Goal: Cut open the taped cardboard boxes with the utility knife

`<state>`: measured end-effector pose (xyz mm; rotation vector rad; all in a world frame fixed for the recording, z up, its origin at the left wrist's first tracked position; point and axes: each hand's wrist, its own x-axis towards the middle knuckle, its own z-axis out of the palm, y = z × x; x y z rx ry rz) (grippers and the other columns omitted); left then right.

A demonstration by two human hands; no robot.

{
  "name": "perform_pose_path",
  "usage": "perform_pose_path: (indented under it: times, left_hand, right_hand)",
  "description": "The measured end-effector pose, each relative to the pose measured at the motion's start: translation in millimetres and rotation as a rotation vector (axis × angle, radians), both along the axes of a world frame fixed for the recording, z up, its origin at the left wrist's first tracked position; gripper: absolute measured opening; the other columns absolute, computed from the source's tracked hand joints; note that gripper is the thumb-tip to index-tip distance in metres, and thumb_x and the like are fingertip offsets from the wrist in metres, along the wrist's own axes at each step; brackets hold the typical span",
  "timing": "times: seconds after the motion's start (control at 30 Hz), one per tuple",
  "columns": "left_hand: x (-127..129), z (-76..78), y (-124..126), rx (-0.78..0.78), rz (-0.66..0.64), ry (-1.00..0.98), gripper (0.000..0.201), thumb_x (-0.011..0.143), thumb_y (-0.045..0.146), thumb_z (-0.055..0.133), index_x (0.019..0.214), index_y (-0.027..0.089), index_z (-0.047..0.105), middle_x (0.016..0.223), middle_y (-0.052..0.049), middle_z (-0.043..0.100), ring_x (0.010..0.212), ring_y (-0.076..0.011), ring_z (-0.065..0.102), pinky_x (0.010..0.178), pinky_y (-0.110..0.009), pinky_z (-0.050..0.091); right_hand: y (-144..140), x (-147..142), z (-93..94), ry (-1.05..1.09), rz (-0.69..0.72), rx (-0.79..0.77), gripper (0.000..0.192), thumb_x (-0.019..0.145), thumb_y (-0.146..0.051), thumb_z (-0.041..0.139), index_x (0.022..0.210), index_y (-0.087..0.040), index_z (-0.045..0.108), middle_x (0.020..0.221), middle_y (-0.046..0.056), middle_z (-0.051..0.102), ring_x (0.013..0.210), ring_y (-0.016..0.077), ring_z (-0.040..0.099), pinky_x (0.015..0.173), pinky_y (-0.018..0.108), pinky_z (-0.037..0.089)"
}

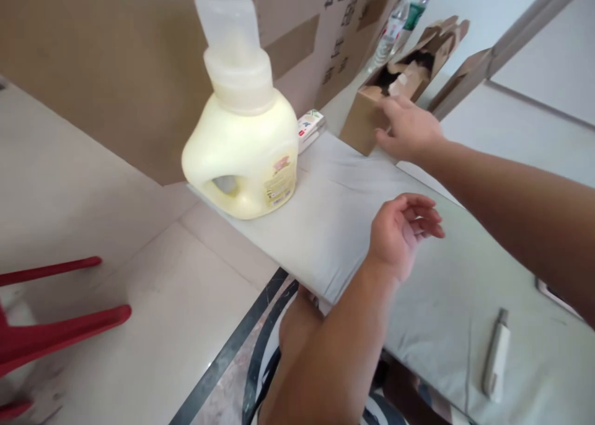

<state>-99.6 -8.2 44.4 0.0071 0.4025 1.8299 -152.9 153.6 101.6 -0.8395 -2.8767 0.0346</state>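
A: Head view: right hand [409, 127] rests loosely curled against the small cardboard box [372, 112], upper middle of frame.
B: Light, stiff, crushable; grip its side walls. Left hand [402, 233] spread, empty, centre.

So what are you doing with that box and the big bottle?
A person is at a table covered in grey. Their right hand rests on a small open cardboard box at the far edge. Their left hand hovers open above the table, holding nothing. A big yellow bottle stands upright to the left, untouched. A white cutter lies at the near right, away from both hands.
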Motion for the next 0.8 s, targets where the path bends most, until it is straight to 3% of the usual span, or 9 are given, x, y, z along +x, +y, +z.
perform_pose_path:
  times: [0.1, 0.2, 0.3, 0.37, 0.4, 0.47, 0.53, 0.63, 0.8]
  left_hand:
    - [-4, -1.0, 0, 0.026, -0.018, 0.036, 0.027, 0.082, 0.028, 0.044, 0.069, 0.016, 0.065, 0.06, -0.003, 0.058, 0.051, -0.0137, 0.056, 0.062, -0.029, 0.043]
    - [-4, -2.1, 0, 0.036, -0.034, 0.03, 0.026, 0.08, 0.03, 0.045, 0.069, 0.017, 0.064, 0.06, -0.003, 0.058, 0.051, -0.0134, 0.054, 0.061, -0.029, 0.042]
    - [-3, -0.9, -3, 0.036, -0.021, 0.022, 0.024, 0.079, 0.029, 0.045, 0.069, 0.017, 0.064, 0.06, -0.003, 0.057, 0.051, -0.0133, 0.054, 0.061, -0.029, 0.041]
    - [-2, 0.2, -5, 0.034, -0.011, 0.03, 0.024, 0.079, 0.029, 0.045, 0.07, 0.017, 0.064, 0.061, -0.002, 0.056, 0.052, -0.0132, 0.054, 0.061, -0.029, 0.041]
    - [-2, 0.3, -5, 0.032, -0.01, 0.042, 0.024, 0.079, 0.03, 0.046, 0.07, 0.017, 0.063, 0.061, -0.002, 0.056, 0.053, -0.0133, 0.054, 0.061, -0.029, 0.041]
    - [0, -0.9, -3, 0.008, 0.031, 0.091, 0.022, 0.08, 0.031, 0.046, 0.07, 0.018, 0.061, 0.06, -0.001, 0.056, 0.052, -0.0135, 0.053, 0.06, -0.029, 0.04]
    - [2, -3.6, 0, -0.081, 0.178, 0.18, 0.019, 0.081, 0.03, 0.047, 0.069, 0.019, 0.057, 0.057, 0.0, 0.053, 0.051, -0.0134, 0.051, 0.06, -0.029, 0.039]
    - [2, -6.4, 3, -0.325, 0.587, 0.37, 0.024, 0.085, 0.025, 0.046, 0.061, 0.022, 0.047, 0.055, 0.003, 0.045, 0.056, -0.0126, 0.048, 0.065, -0.028, 0.039]
    - [-14, -1.8, -12, -0.434, 1.09, 0.579, 0.023, 0.091, 0.027, 0.048, 0.069, 0.023, 0.045, 0.067, 0.003, 0.041, 0.072, -0.014, 0.05, 0.076, -0.029, 0.042]
  right_hand:
    - [-2, -34, -0.3, -0.05, -0.123, 0.032, 0.057, 0.095, -0.029, 0.056, 0.147, -0.006, 0.047, 0.148, 0.024, 0.052, 0.128, 0.0372, 0.057, 0.1, 0.057, 0.043]
    - [9, -43, -8.7, -0.065, -0.293, 0.106, 0.063, 0.096, -0.045, 0.055, 0.136, 0.004, 0.053, 0.155, 0.032, 0.036, 0.131, 0.0394, 0.053, 0.095, 0.054, 0.043]
    - [29, -33, -15.2, -0.018, -0.384, 0.214, 0.081, 0.093, -0.062, 0.047, 0.131, 0.01, 0.055, 0.161, 0.038, 0.015, 0.141, 0.0433, 0.04, 0.091, 0.053, 0.044]
    - [42, -21, -13.7, 0.043, -0.364, 0.236, 0.087, 0.088, -0.067, 0.05, 0.13, 0.009, 0.058, 0.163, 0.039, 0.004, 0.144, 0.0441, 0.036, 0.091, 0.051, 0.045]
    - [46, -14, -11.0, 0.053, -0.352, 0.214, 0.089, 0.086, -0.068, 0.05, 0.125, 0.012, 0.06, 0.163, 0.04, 0.001, 0.143, 0.0442, 0.037, 0.092, 0.05, 0.046]
    - [47, 0, -3.0, 0.043, -0.323, 0.142, 0.083, 0.087, -0.06, 0.048, 0.116, 0.016, 0.065, 0.161, 0.04, 0.011, 0.142, 0.0404, 0.042, 0.097, 0.044, 0.044]
    - [40, 14, 5.6, 0.038, -0.302, 0.104, 0.067, 0.09, -0.044, 0.048, 0.114, 0.015, 0.066, 0.16, 0.036, 0.026, 0.144, 0.0343, 0.042, 0.104, 0.036, 0.04]
    - [17, 39, 12.6, 0.098, -0.248, 0.144, 0.044, 0.09, -0.022, 0.048, 0.114, 0.009, 0.068, 0.162, 0.03, 0.03, 0.148, 0.029, 0.039, 0.109, 0.031, 0.037]
    - [-43, 125, 12.8, 0.337, 0.036, 0.206, 0.031, 0.082, -0.017, 0.059, 0.109, -0.01, 0.074, 0.148, 0.019, 0.058, 0.123, 0.0274, 0.068, 0.101, 0.036, 0.055]
